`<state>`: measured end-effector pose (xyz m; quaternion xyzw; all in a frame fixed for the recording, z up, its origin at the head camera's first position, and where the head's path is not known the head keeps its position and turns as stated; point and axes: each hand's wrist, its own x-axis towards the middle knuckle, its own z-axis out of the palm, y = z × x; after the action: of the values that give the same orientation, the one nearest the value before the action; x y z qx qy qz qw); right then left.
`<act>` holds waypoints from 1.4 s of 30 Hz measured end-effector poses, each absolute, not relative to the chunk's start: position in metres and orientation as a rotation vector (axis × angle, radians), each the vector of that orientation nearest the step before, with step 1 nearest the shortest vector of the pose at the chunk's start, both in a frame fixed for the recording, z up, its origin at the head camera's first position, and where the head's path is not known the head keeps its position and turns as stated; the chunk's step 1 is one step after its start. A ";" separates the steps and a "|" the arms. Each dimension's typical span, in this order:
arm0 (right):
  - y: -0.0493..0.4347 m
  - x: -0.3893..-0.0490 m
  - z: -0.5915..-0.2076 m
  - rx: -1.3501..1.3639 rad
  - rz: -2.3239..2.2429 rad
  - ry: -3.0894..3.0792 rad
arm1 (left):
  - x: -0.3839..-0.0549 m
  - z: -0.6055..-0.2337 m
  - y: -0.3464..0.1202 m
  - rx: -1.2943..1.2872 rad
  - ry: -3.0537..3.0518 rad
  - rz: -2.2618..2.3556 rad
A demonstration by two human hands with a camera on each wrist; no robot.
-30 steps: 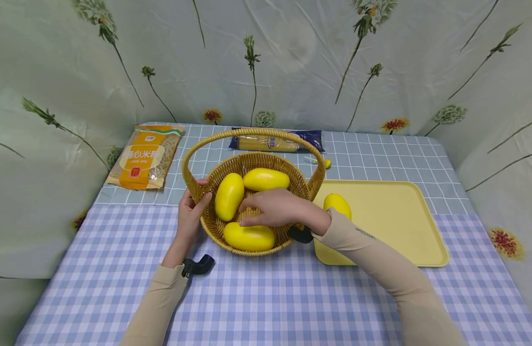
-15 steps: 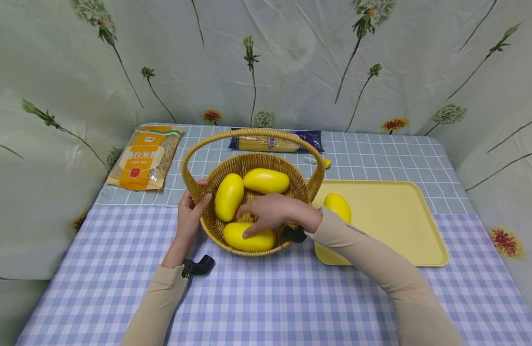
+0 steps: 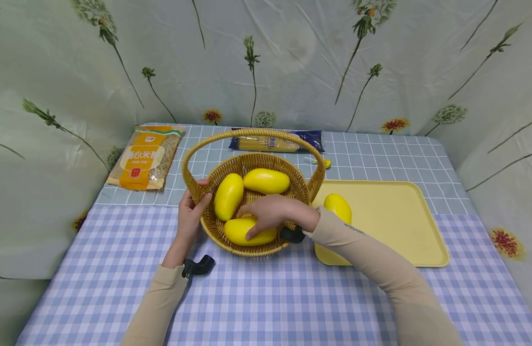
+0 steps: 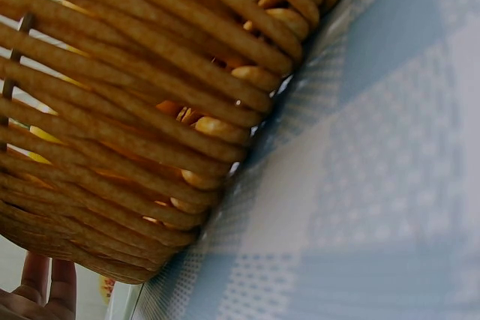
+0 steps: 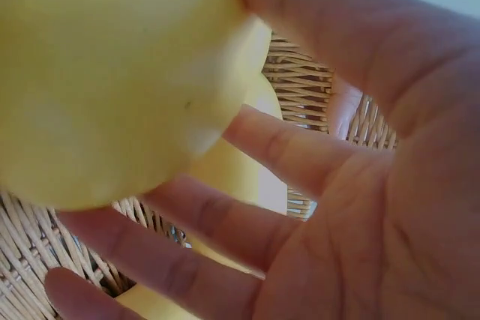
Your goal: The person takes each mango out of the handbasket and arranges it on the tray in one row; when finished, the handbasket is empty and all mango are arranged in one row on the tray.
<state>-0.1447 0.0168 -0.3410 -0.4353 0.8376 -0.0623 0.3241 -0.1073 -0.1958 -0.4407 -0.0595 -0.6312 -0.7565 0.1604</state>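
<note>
A wicker basket [image 3: 257,251] with a tall arched handle stands mid-table with three yellow mangoes inside. My left hand [image 3: 190,216] grips its left side by the handle's base, thumb at the rim. In the left wrist view its fingers [image 4: 52,290] show beside the basket weave. Over the basket, my right hand [image 3: 272,211] holds the front mango [image 3: 239,231], thumb on the near side and fingers on the far side. That mango [image 5: 112,80] fills much of the right wrist view. The left mango [image 3: 228,197] and back mango [image 3: 266,181] lie untouched.
A yellow tray [image 3: 391,226] stands right of the basket, with another mango [image 3: 338,206] at its left end, partly behind the right forearm. Behind are a spaghetti packet [image 3: 266,143] and a small yellow item [image 3: 327,163]. An orange grain bag [image 3: 146,158] lies back left.
My right hand has reached down onto the front mango and taken hold of it; the mango has shifted slightly up and away from the near rim. The left hand and basket have stayed put.
</note>
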 end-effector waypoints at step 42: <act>0.022 -0.161 -0.345 -1.173 -0.122 2.162 | -0.108 -0.441 -0.196 -0.184 -1.794 -2.155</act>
<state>-0.1614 0.0217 -0.3453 -0.4493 0.8278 -0.0466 0.3328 -0.1081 -0.1962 -0.4407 -0.0645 -0.6296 -0.7564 0.1652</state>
